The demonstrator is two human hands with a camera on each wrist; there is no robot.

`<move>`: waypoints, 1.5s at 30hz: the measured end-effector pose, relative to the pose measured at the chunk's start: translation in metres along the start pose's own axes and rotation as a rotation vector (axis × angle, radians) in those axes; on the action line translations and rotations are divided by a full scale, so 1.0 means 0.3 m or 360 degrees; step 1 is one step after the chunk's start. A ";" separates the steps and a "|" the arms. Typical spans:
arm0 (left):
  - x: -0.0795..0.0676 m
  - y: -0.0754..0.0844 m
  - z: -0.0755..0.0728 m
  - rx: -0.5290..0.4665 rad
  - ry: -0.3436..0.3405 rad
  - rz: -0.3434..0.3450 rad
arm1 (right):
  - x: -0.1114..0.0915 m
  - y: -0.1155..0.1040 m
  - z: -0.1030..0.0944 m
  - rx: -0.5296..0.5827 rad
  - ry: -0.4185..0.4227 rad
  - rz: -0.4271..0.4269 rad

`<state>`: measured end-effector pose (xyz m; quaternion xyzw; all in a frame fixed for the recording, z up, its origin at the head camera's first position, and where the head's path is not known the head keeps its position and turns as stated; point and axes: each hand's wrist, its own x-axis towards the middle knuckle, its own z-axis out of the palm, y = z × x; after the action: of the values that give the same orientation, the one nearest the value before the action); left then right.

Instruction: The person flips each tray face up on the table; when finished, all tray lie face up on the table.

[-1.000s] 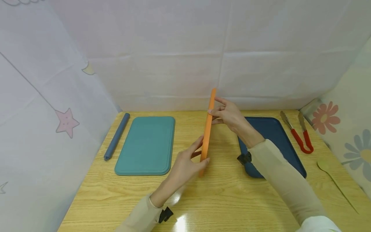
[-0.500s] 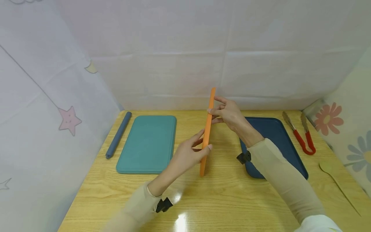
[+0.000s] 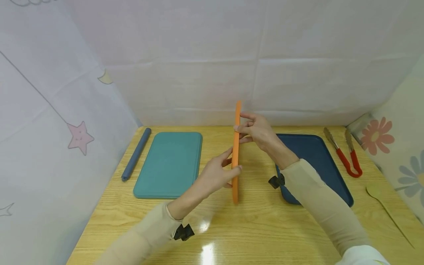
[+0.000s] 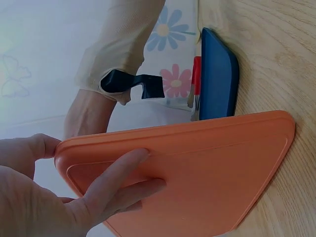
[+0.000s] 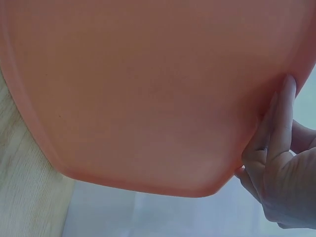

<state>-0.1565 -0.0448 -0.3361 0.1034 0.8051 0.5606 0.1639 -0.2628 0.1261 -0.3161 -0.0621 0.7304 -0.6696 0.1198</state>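
An orange tray (image 3: 235, 152) stands on its long side over the wooden table, so the head view shows mostly its narrow edge. My left hand (image 3: 215, 175) grips the near part of that upper edge. In the left wrist view its fingers (image 4: 116, 180) lie along the tray's flat outer face, while the thumb is at the rim. My right hand (image 3: 260, 132) pinches the edge farther back. The right wrist view has the right hand's fingers (image 5: 282, 116) against the smooth inner face. The tray's lower side meets the wood in both wrist views.
A teal tray (image 3: 168, 163) lies left, beside a dark blue roll (image 3: 136, 154). To the right are a navy tray (image 3: 318, 165) under my right forearm, red-handled tongs (image 3: 349, 162) and a gold long-handled spoon (image 3: 381, 206). A white cloth wall (image 3: 198, 88) stands behind.
The orange tray has turned slightly, its far end swinging left and its near end right, so it points more straight ahead. Both hands stay on it; my left hand has shifted slightly forward.
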 end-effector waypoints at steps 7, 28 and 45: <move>0.015 0.008 -0.017 -0.0188 0.0001 -0.0021 | 0.008 0.005 0.027 0.0013 0.0009 -0.0006; -0.004 -0.096 -0.057 -0.0750 0.0260 -0.0079 | 0.008 0.409 -0.181 -0.0544 -0.0070 0.0565; 0.047 -0.244 -0.111 -0.0871 -0.0001 -0.0299 | -0.079 0.492 -0.282 -0.0575 -0.0250 0.0497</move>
<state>-0.1810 -0.0942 -0.3961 -0.0195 0.6298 0.7394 0.2370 -0.2514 0.2278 -0.4542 -0.0207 0.8274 -0.4948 0.2650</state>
